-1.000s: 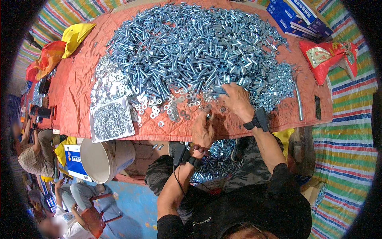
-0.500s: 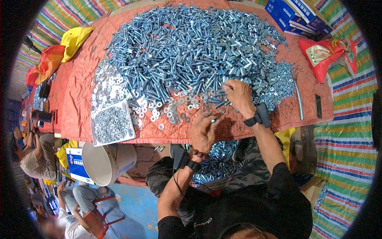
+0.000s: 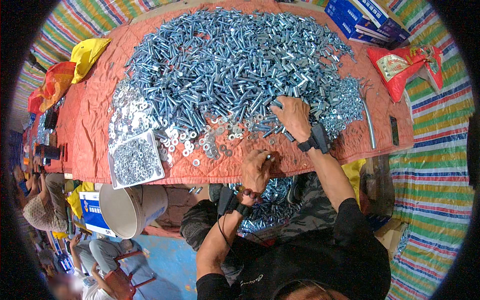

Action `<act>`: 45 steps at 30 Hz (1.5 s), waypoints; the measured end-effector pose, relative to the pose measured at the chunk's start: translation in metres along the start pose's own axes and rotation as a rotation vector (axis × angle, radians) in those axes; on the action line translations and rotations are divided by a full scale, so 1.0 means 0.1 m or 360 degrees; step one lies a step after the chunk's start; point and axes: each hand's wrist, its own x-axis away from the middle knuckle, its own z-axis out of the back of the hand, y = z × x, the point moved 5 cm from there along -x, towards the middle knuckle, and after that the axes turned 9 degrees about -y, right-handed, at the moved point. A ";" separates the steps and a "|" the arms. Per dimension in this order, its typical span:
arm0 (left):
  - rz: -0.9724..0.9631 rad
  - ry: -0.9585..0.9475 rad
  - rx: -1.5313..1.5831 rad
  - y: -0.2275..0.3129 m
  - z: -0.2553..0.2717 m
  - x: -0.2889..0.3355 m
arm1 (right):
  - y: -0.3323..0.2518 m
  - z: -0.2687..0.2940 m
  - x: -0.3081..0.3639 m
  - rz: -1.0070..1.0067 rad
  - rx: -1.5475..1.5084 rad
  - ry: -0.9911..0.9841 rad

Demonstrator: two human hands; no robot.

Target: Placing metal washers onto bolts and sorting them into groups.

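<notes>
A broad heap of bluish metal tubes and rods [image 3: 215,65] covers the red quilted cloth [image 3: 90,145]. At the heap's near edge, my right hand [image 3: 294,117] is closed, its thumb and fingertips pinched among the pieces; what they grip, if anything, is hidden. Lower and to its left, at the table's front edge, my left hand [image 3: 256,172] is curled around a small shiny metal piece [image 3: 269,157], of which only one end shows. Loose flat washers [image 3: 220,140] lie on the cloth to the left of and beyond my left hand.
A white tray of small nuts [image 3: 112,170] stands at the front left, with a pale bucket [image 3: 110,210] below. Small hardware [image 3: 345,107], a bent metal rod [image 3: 367,120], a red bag [image 3: 387,70] and blue boxes [image 3: 350,20] lie rightward. More pieces fill a container [image 3: 270,210] below the edge.
My right hand has reached slightly farther into the near edge of the heap. My left hand has shifted a little to the right along the table edge, still curled. The whole view has tilted slightly.
</notes>
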 end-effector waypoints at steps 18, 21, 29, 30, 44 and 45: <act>0.0017 -0.0013 -0.0087 0.06 -0.02 -0.03 | 0.04 -0.04 0.22 0.0281 -0.0389 -0.0189; 0.0049 0.0073 -0.0050 0.07 0.01 -0.03 | 0.00 0.04 0.35 0.0168 -0.0856 -0.0378; 0.0012 0.0100 -0.0004 0.09 0.00 -0.03 | -0.08 0.22 0.61 0.0517 -0.0845 -0.0494; 0.0017 0.0097 -0.0012 0.08 0.00 -0.03 | -0.08 0.24 0.64 0.0631 -0.0846 -0.0443; -0.0015 0.0140 -0.0072 0.11 0.02 -0.03 | -0.19 0.26 0.81 0.0471 -0.0941 -0.0659; -0.0024 0.0149 -0.0075 0.14 0.02 -0.02 | -0.19 0.26 0.83 0.0501 -0.0916 -0.0664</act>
